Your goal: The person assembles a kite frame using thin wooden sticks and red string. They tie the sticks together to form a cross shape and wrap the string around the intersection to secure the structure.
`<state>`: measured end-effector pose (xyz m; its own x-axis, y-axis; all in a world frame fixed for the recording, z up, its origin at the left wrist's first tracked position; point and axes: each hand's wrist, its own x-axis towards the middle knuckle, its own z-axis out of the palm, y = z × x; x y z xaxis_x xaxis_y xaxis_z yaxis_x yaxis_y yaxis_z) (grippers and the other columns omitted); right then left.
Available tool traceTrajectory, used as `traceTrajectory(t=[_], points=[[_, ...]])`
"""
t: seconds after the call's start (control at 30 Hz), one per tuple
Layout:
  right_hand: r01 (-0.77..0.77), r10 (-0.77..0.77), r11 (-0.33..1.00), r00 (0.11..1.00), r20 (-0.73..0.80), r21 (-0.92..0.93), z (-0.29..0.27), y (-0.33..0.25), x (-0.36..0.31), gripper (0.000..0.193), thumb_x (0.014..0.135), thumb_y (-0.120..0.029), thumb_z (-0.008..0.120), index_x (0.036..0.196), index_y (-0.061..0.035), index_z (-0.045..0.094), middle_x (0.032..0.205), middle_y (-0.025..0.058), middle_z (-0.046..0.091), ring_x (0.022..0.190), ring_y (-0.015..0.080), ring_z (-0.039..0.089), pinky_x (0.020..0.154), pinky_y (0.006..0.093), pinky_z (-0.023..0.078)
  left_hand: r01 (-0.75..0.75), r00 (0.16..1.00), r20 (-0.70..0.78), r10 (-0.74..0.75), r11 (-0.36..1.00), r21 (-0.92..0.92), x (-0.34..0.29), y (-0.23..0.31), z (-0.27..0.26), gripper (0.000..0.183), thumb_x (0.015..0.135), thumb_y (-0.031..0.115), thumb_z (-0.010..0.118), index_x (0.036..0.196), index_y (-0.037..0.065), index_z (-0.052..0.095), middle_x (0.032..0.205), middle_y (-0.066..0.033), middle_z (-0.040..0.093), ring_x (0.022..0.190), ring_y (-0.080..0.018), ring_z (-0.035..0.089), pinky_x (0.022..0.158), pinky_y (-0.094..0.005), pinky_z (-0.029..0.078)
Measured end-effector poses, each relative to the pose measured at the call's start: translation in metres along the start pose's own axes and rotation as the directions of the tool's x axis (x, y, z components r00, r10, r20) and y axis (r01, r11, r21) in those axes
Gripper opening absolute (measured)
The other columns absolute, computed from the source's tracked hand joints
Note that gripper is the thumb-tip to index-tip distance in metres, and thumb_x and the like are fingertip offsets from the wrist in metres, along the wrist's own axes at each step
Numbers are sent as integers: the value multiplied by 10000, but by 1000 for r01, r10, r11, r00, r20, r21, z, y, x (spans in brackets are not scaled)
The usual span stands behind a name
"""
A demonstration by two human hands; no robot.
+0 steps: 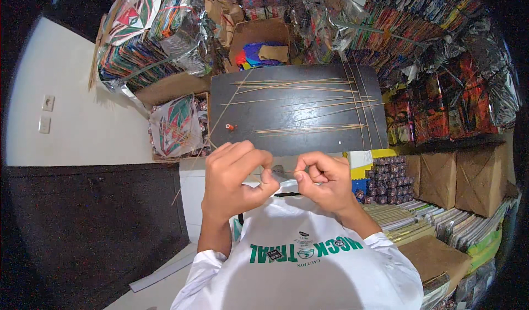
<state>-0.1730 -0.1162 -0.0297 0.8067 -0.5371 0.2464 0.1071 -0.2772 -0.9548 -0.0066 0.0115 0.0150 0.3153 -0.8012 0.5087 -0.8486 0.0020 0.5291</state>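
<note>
Both of my hands are raised side by side in front of my chest, just short of a dark table (297, 109). My left hand (237, 175) is closed, with thumb and index finger pinched together. Facing it, my right hand (325, 180) pinches too, its other fingers curled. A thin strand (284, 172) stretches between the two pinches; whether it is thread or a slim stick I cannot tell. On the table lie several thin bamboo sticks (308, 129), some crossing. A small orange-and-white object, like a thread spool (230, 126), stands at the table's left side.
Left of the table, a cardboard box holds a patterned paper kite (176, 125). Plastic-wrapped stacks (408, 29) rise behind and to the right. An open carton (262, 34) with coloured material is beyond the table. Small dark blocks (390, 179) and brown parcels (479, 178) are piled at right.
</note>
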Motion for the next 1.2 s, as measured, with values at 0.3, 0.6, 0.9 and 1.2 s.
traceTrajectory(t=[0.3,0.6,0.9,1.2], points=[[-67,70,993,997,-29,95,5,3,1,101,828,-34,732,903,-31,663,554,-101,301,516,13,263,480,229,224,23,999,28,-20,995,-95,-1,9,7,224,557,43,758,750,115,670,667,-26,595,564,-218,541,540,-346,393],[-50,50,998,999,18,36,2,1,4,154,801,-40,747,939,-39,679,543,-72,304,513,30,330,491,238,294,-3,1000,31,6,997,-73,-1,7,13,190,621,63,763,771,135,673,660,6,576,528,-184,526,513,-327,379],[-2,1,999,1000,27,40,4,1,7,129,816,-44,730,933,-36,676,552,-81,314,510,25,281,475,240,242,19,997,73,-10,993,-116,2,6,13,227,574,32,760,765,117,670,672,-19,608,563,-210,557,536,-343,397],[-14,13,1000,997,75,4,3,-2,8,164,816,-61,742,963,-64,670,539,-55,309,490,41,339,474,251,300,-13,996,81,22,994,-110,2,3,15,257,530,31,716,768,108,658,643,-15,570,554,-209,541,536,-342,396]])
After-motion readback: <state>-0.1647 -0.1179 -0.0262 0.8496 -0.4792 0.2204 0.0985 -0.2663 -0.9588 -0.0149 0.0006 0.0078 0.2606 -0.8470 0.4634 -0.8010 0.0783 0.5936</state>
